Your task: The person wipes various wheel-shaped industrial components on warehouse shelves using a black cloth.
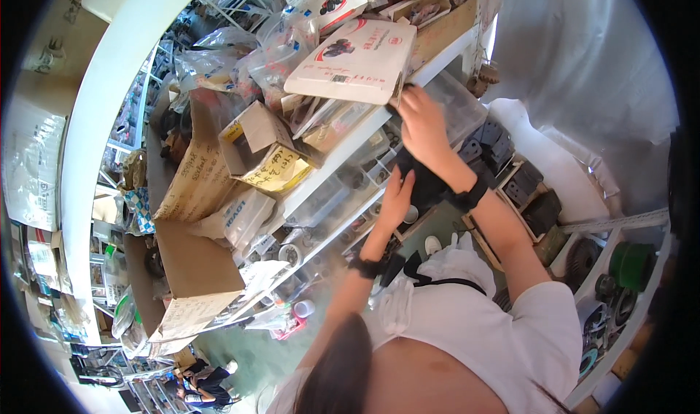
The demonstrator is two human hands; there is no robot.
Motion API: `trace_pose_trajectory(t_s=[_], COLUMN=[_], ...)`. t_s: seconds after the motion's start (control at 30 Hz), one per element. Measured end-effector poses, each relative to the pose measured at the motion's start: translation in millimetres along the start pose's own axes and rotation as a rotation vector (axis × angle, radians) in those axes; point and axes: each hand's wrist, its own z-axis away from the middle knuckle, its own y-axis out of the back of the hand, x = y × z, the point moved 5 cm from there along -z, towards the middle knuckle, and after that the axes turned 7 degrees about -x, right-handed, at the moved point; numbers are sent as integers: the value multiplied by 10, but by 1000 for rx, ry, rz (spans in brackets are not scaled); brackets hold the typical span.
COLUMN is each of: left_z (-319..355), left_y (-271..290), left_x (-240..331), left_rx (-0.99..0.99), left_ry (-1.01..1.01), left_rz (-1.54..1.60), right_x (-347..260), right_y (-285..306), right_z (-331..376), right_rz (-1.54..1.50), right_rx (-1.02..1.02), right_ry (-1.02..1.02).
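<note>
My right hand is raised at the shelf edge, its fingers closed at the top of a soft black piece, cloth or bag, whose kind I cannot make out. Just beside those fingers is the corner of a white carton with red print. Below, my left hand has its fingers closed against the same soft black piece, which hangs between both hands. Part of the piece is hidden by my right hand and wrist. Both wrists wear black bands.
On the white shelf stand an open yellow-labelled carton, a large open cardboard box and plastic bags. Clear bins sit below. At right are dark metal parts and a green spool. Another person is at lower left.
</note>
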Motion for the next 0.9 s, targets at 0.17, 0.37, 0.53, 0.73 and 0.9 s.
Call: trace_pose_trajectory(t_s=[0.17, 0.37, 0.53, 0.73, 0.9], left_z=[488, 553, 246, -252, -177], left_y=[289, 438, 240, -47, -105], left_x=[-270, -594, -206, 362, 84], left_rx=[147, 168, 61, 34, 11], left_ry=[148, 209, 197, 196, 169], left_rz=[8, 84, -66, -186, -204], right_x=[-599, -750, -296, 487, 290], right_y=[-264, -310, -186, 75, 17], right_z=[173, 234, 128, -5, 71], right_rz=[-152, -171, -36, -1, -25], right_rx=[-51, -128, -94, -4, 46], right_ry=[96, 195, 204, 42, -73])
